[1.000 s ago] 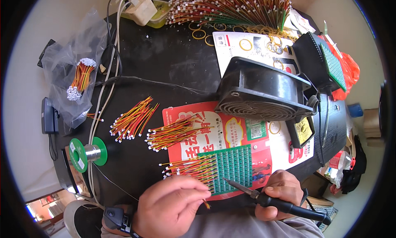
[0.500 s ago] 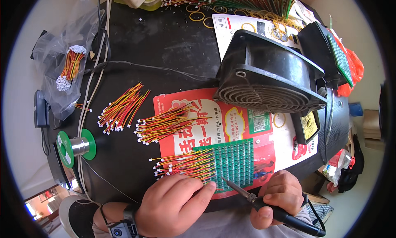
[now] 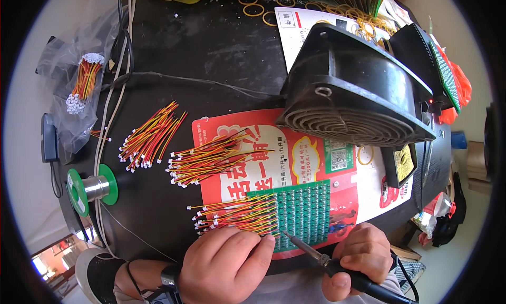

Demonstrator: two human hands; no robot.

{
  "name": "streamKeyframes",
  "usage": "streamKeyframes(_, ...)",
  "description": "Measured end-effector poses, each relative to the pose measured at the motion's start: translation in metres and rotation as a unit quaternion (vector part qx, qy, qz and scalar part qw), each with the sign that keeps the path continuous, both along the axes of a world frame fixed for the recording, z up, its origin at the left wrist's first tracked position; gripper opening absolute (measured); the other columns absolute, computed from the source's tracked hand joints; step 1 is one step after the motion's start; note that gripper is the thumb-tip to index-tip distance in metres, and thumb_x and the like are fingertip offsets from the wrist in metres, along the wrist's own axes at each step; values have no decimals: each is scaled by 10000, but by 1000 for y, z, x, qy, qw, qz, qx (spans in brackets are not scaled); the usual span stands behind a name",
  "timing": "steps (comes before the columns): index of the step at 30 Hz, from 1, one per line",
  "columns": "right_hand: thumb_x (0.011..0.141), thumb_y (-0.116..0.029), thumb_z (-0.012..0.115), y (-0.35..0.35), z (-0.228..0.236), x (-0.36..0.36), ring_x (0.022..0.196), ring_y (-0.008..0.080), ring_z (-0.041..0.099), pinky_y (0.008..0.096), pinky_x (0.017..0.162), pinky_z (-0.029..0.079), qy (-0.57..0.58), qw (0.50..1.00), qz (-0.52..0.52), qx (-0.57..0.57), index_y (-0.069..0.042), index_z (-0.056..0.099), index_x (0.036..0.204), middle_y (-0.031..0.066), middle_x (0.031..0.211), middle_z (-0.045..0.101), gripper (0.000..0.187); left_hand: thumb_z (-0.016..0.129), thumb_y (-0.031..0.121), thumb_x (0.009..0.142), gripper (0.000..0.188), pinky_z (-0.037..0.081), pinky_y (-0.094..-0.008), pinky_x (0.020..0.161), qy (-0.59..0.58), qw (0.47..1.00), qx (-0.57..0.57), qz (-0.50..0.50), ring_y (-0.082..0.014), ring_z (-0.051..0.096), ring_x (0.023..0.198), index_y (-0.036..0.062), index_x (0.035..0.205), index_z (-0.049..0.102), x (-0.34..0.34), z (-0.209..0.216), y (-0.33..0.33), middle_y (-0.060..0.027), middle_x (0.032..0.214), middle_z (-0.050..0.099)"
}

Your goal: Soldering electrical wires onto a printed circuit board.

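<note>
Circuit board (image 3: 305, 212) — ahead; between hands (image 3: 224, 264)

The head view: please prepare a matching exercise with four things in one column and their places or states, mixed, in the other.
Things
1. soldering iron
2. circuit board
3. wire spool
4. fan

Places or states
A. at the left, with green flanges
B. black, with a grille of rings
C. gripped in the right hand
D. lying on the red sheet

Pairs: 1-C, 2-D, 3-A, 4-B
</note>
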State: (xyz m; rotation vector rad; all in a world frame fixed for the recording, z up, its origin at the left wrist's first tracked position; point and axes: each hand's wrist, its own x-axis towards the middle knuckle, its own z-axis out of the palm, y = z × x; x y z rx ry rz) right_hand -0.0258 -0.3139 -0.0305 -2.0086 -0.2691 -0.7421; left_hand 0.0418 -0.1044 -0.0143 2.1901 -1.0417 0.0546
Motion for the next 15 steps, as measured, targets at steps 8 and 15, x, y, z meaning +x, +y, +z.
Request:
streamKeyframes(8,829,-105,659,-9,26,14,509,201,489,336,496,471,55,991,121,-15,48,554,888,95,647,531,194,732,-26,626,262,515,-326,536,11,1000,9,13,-223,611,611,-36,888,727,-3,-4,3,-89,775,621)
streamKeyframes(15,823,-97,670,-9,27,15,508,203,502,327,483,464,66,990,123,-22,48,554,883,96,645,538,195,751,8,623,229,526,-327,551,-13,999,32,29,-219,615,621,-1,852,739,-3,0,-3,-70,754,616)
